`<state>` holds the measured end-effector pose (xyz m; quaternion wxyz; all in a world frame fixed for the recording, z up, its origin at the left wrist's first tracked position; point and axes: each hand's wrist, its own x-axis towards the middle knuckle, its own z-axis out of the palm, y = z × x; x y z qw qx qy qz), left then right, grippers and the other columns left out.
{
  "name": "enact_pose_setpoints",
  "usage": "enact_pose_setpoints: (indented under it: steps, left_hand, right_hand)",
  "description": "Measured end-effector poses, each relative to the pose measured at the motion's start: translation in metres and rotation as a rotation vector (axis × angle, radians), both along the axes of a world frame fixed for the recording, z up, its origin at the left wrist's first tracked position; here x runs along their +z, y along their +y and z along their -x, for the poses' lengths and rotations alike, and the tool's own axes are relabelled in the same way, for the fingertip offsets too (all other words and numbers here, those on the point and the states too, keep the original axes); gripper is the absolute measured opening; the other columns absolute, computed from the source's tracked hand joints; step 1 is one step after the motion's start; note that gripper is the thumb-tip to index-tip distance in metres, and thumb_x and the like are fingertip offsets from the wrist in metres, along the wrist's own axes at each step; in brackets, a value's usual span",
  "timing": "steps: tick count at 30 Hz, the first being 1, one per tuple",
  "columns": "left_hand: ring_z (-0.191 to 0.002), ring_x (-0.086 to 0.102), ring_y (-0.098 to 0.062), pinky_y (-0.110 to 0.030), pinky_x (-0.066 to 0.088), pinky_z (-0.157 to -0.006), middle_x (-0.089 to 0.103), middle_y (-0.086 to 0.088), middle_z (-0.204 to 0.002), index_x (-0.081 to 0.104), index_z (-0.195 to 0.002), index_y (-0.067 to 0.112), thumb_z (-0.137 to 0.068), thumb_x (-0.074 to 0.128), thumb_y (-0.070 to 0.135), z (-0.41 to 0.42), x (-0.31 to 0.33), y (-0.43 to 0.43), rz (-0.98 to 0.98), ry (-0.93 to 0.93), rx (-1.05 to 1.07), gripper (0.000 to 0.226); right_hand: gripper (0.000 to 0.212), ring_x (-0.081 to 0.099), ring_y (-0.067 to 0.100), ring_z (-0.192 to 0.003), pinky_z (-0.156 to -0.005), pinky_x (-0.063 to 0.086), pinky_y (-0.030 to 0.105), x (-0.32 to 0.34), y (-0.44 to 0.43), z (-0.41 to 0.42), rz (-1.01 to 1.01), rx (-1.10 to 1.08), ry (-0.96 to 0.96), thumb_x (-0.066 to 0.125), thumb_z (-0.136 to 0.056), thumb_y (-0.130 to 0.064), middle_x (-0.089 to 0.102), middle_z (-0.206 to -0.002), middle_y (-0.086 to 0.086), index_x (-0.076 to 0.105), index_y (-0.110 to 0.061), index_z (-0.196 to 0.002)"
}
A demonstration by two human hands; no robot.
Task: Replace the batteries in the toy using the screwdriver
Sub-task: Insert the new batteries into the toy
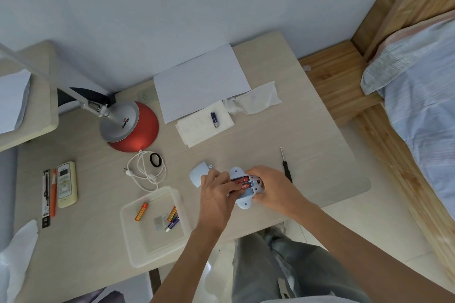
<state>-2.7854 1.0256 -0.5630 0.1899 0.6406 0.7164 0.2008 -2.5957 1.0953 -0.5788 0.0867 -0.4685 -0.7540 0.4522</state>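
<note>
Pale blue plastic toy [246,193], one, laid at the near edge of the desk [307,135], battery bay exposed and turned upward. Single head view.

Hands: the toy's right end is gripped and steadied by the right hand [273,187]. The left hand [215,190] is set against the toy's left side, fingertips curled onto the red batteries [242,181]. Whether a cell is pinched or merely pressed cannot be told.

Progress, as judged: the cover [198,176], one, is already off and lies just left of the toy. The screwdriver [285,167], one, lies untouched just right of the toy, so unscrewing is taken as done. Two red batteries are seen in the bay. Whether they are being seated or drawn out cannot be settled. Refitting and screwing down of the cover are left.

Loose cells, counted: three in the clear tray [128,216], left of the toy and nearer the person, being two orange batteries [141,211] and one purple battery [172,223]. One blue battery [215,119] is laid on a tissue [197,130] beyond the toy.

Sundries, well left of the toy: one red-based lamp [138,135], one white cable [145,172], one remote control [66,184].
</note>
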Motion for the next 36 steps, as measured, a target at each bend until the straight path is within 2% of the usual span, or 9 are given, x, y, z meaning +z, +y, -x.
enact_pose_setpoints:
  steps: [4,14,17,20,24,28,31,33,36]
  left_hand:
    - [-0.085,0.047,-0.016,-0.027,0.031,-0.080,0.061,0.011,-0.080,0.086,-0.090,0.025,-0.075,0.097,0.025,0.001,0.000,0.001,-0.009,0.000,0.000,0.018]
    - [-0.093,0.053,-0.013,-0.038,0.050,-0.084,0.076,0.012,-0.093,0.087,-0.099,0.024,-0.082,0.092,0.022,0.012,-0.004,-0.007,-0.027,-0.029,-0.029,0.017]
    - [-0.090,0.049,-0.011,-0.032,0.049,-0.082,0.074,0.012,-0.089,0.087,-0.097,0.025,-0.079,0.093,0.020,0.010,-0.004,-0.006,0.003,0.011,-0.041,0.020]
    - [-0.087,0.045,-0.011,-0.026,0.042,-0.082,0.069,0.013,-0.084,0.087,-0.097,0.027,-0.079,0.094,0.018,0.006,-0.005,-0.003,0.024,0.021,-0.047,0.020]
    - [-0.087,0.047,-0.011,-0.037,0.048,-0.082,0.069,0.014,-0.084,0.088,-0.098,0.029,-0.082,0.091,0.018,0.008,0.000,-0.001,0.029,-0.039,-0.018,0.019]
    - [-0.097,0.059,-0.012,-0.032,0.051,-0.092,0.073,0.011,-0.097,0.086,-0.102,0.022,-0.081,0.092,0.021,0.013,0.019,0.008,-0.004,-0.190,0.153,0.022]
    - [-0.089,0.063,-0.012,-0.028,0.055,-0.082,0.071,0.008,-0.098,0.085,-0.107,0.021,-0.083,0.092,0.025,0.029,0.030,0.034,-0.055,-0.199,0.233,0.026]
    - [-0.080,0.065,-0.014,-0.033,0.058,-0.078,0.072,0.003,-0.097,0.083,-0.111,0.016,-0.084,0.091,0.023,0.043,0.031,0.059,-0.071,-0.186,0.260,0.029]
    - [-0.082,0.068,-0.016,-0.041,0.062,-0.082,0.074,-0.006,-0.104,0.077,-0.121,0.007,-0.086,0.089,0.021,0.061,0.021,0.099,-0.038,-0.146,0.296,0.039]
  right_hand:
    - [0.056,0.068,0.009,-0.102,-0.094,0.060,0.030,0.000,0.001,0.000,0.010,0.001,-0.011,0.088,-0.081,-0.027,0.068,-0.116,-0.009,0.062,-0.027,-0.130]
    - [0.061,0.068,0.011,-0.108,-0.096,0.060,0.026,0.001,-0.002,-0.002,0.009,-0.005,-0.013,0.089,-0.082,-0.025,0.068,-0.123,-0.006,0.060,-0.024,-0.136]
    - [0.063,0.068,0.011,-0.110,-0.096,0.055,0.018,0.002,-0.003,0.000,0.011,-0.006,-0.030,0.088,-0.083,-0.026,0.068,-0.127,-0.005,0.059,-0.024,-0.138]
    - [0.063,0.068,0.012,-0.112,-0.099,0.057,0.023,0.002,-0.003,-0.001,0.019,-0.009,-0.031,0.088,-0.083,-0.026,0.068,-0.128,-0.006,0.058,-0.025,-0.139]
    - [0.059,0.067,0.011,-0.109,-0.098,0.058,0.027,0.003,-0.003,-0.002,0.025,-0.013,-0.041,0.086,-0.084,-0.023,0.068,-0.124,-0.008,0.059,-0.027,-0.136]
    - [0.057,0.067,0.009,-0.107,-0.096,0.059,0.027,0.003,-0.003,-0.002,0.033,-0.017,-0.040,0.085,-0.084,-0.021,0.068,-0.120,-0.011,0.059,-0.029,-0.134]
    - [0.058,0.067,0.009,-0.108,-0.096,0.059,0.027,0.002,-0.002,-0.003,0.038,-0.001,-0.043,0.084,-0.085,-0.017,0.067,-0.123,-0.011,0.058,-0.028,-0.135]
    - [0.056,0.066,0.010,-0.108,-0.097,0.059,0.028,0.004,-0.002,-0.004,0.033,0.007,-0.043,0.084,-0.085,-0.017,0.066,-0.122,-0.010,0.059,-0.026,-0.135]
    - [0.055,0.067,0.011,-0.109,-0.097,0.059,0.029,0.004,-0.002,-0.003,0.019,0.013,-0.047,0.085,-0.086,-0.021,0.067,-0.123,-0.009,0.058,-0.026,-0.134]
